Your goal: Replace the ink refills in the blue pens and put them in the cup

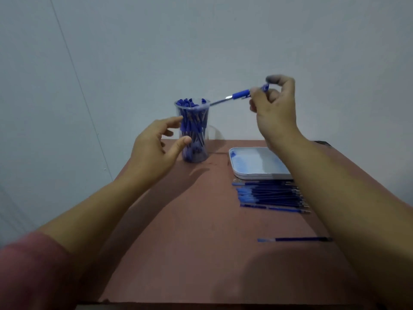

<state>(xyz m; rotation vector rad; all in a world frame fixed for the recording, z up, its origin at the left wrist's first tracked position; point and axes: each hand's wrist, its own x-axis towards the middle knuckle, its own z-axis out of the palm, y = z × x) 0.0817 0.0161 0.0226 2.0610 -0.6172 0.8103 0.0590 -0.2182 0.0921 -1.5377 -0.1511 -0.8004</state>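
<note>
A clear plastic cup [194, 133] packed with several blue pens stands at the far edge of the table. My right hand [273, 110] pinches a blue pen [240, 94] by its rear end, the tip pointing left and down at the cup's rim. My left hand [156, 146] hovers beside the cup's left wall, fingers relaxed and spread, thumb near the cup; whether it touches the cup I cannot tell. A row of several blue refills [270, 195] lies in front of the tray. One single refill [295, 239] lies nearer to me.
A white rectangular tray [257, 163] with blue ink stains sits right of the cup, partly under my right forearm. The reddish-brown table [190, 231] ends against a pale wall behind the cup. A pink sleeve covers my left upper arm at the bottom left.
</note>
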